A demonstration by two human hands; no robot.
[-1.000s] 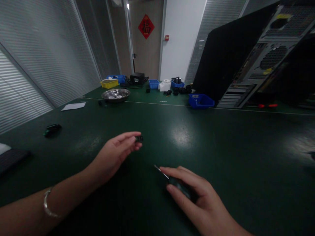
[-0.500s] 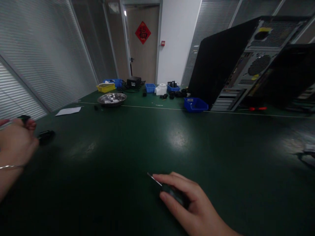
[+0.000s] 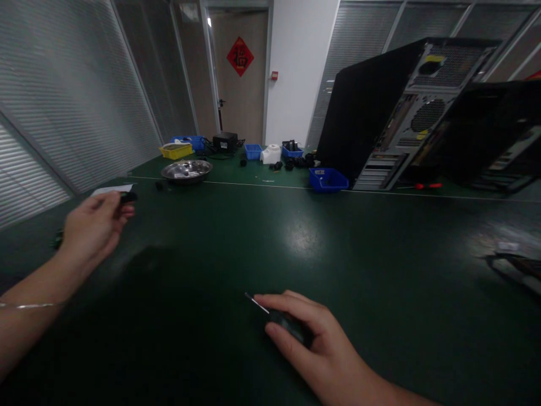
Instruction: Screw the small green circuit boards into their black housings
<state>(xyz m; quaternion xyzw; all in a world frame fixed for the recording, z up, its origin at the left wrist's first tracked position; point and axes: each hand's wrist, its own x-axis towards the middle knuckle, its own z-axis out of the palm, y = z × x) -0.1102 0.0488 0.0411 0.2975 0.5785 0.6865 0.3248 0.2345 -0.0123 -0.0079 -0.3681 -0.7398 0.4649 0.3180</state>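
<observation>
My right hand [image 3: 306, 335] is closed around the dark handle of a screwdriver [image 3: 289, 327], low over the front of the green table [image 3: 236, 237]. Its thin metal shaft points forward and left past my fingertips. Out to the left, my left hand [image 3: 95, 223] is raised above the table, pinching a small black part [image 3: 128, 197] between thumb and fingers. What kind of part it is, I cannot make out. Another dark object [image 3: 57, 239] lies behind my left wrist, mostly hidden. A sheet of white paper [image 3: 114, 189] is partly covered by my left hand.
A round metal dish [image 3: 186, 179] with small things inside stands at the back left. Behind it are a yellow bin [image 3: 175, 151] and a black box [image 3: 225, 142]. A blue bin [image 3: 328, 188] sits beside a tall black computer case [image 3: 367, 107]. A red-handled tool [image 3: 429, 185] lies right.
My left hand has moved right and forward from the left edge, carrying the small black part. My right hand still grips the screwdriver in nearly the same place. The view has shifted slightly.
</observation>
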